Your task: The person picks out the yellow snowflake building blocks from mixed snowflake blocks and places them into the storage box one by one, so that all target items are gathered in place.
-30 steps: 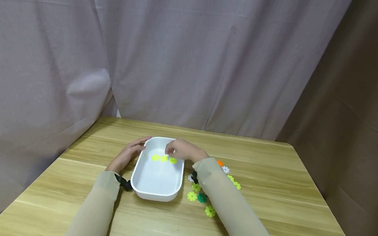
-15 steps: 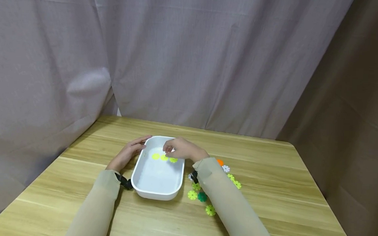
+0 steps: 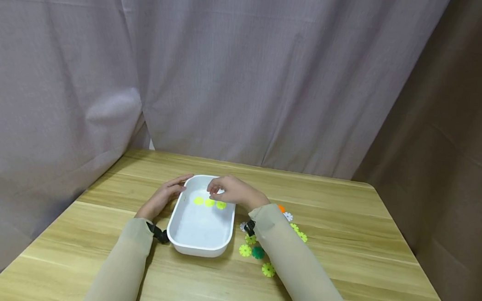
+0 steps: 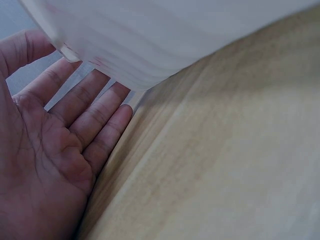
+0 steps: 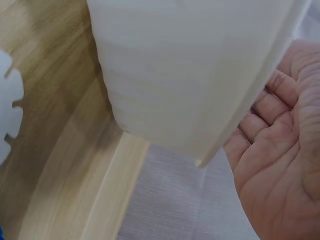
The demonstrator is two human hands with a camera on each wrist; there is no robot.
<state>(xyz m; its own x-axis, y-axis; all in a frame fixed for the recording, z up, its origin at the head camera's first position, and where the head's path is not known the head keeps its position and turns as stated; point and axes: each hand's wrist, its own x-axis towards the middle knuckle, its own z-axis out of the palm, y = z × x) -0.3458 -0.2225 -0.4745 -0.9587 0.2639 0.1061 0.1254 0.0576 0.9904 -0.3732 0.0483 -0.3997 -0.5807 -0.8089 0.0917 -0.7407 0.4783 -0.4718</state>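
Observation:
In the head view, a white plastic tray (image 3: pixel 200 228) with raised walls stands on the table. Three yellow notched discs (image 3: pixel 209 203) lie in a row inside it. My left hand (image 3: pixel 164 199) touches the tray's left side; in the left wrist view its fingers (image 4: pixel 87 112) extend along the outer wall, with the thumb at the rim. Over the tray's far right part is my right hand (image 3: pixel 234 191), its fingers bent, thumb and index apart. Nothing shows between them. The rim hides its fingertips in the right wrist view.
To the tray's right, partly under the right sleeve (image 3: pixel 296 260), lie several loose discs: yellow (image 3: pixel 268 269), green (image 3: pixel 258 252), white (image 3: pixel 288 216) and orange (image 3: pixel 281 208). A grey curtain (image 3: pixel 245 77) hangs behind the wooden table (image 3: pixel 345 212).
My right hand's fingers have shifted slightly to the left, and the thumb and index stand further apart than one second ago. The left hand, tray and discs stay in place.

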